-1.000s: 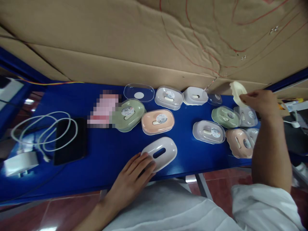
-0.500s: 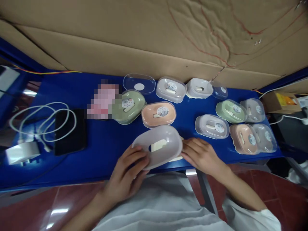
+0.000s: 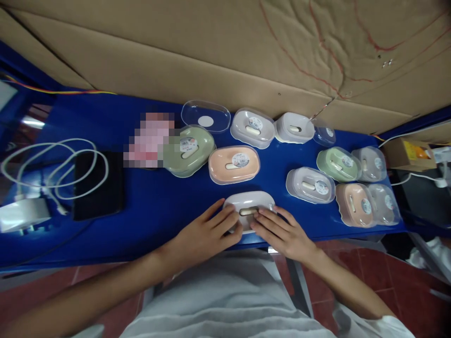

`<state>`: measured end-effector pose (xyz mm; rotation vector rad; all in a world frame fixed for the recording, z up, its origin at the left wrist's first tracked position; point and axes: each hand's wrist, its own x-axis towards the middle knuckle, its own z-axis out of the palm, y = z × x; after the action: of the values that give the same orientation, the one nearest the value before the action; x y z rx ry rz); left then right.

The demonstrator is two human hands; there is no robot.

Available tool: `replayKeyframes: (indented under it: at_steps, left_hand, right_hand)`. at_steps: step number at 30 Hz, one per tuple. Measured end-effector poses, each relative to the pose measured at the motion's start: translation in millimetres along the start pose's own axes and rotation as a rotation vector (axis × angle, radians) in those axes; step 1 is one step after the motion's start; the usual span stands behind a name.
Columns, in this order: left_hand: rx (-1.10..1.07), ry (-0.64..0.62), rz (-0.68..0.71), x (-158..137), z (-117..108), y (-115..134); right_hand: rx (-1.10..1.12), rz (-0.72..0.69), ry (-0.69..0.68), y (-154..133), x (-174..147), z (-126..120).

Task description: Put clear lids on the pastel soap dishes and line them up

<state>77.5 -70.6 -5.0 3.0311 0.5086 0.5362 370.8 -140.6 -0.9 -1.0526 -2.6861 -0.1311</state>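
Note:
A pale grey oval plastic box (image 3: 252, 199) lies flat near the front edge of the blue table, with a cream oblong piece (image 3: 248, 211) in the slot on its upper face. My left hand (image 3: 214, 227) grips its left end, thumb at the front side and fingers over the top. From the other end, my right hand (image 3: 283, 232) holds it, fingertips bent over the upper face beside the cream piece. Just behind is a peach box (image 3: 220, 164) under a clear cover with a round label. A green box (image 3: 200, 157) stands to its left.
Several more covered boxes stand at the right, including a lilac-grey one (image 3: 299, 185) and a peach one (image 3: 355, 211). A loose clear lid (image 3: 192, 112) lies at the back. White cable (image 3: 52, 141) and a charger (image 3: 28, 213) occupy the left. Cardboard (image 3: 176, 61) walls the back.
The grey box was tilted up between my hands with its hollow side partly facing me. Now it lies flat on the table, and both hands have come over its top.

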Motion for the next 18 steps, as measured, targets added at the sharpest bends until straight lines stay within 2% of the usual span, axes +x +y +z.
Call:
replayKeyframes:
  at_steps: [5,8,10,13,16,18]
  left_hand:
    - [0.084,-0.019,0.104,14,-3,-15]
    - [0.079,0.013,0.106,15,3,-22]
    - [0.043,0.029,0.082,14,7,-26]
    - [-0.053,0.010,0.041,12,9,-31]
    - [-0.134,-0.002,0.003,13,7,-37]
    - [-0.157,0.002,-0.005,12,4,-41]
  right_hand:
    - [-0.045,-0.004,0.057,-2,6,-6]
    - [-0.081,0.073,0.085,23,10,-25]
    - [-0.153,0.221,0.101,64,13,-43]
    - [-0.250,0.533,0.008,153,17,-63]
    - [-0.269,0.652,-0.081,238,20,-64]
    - [-0.262,0.687,-0.110,273,21,-58]
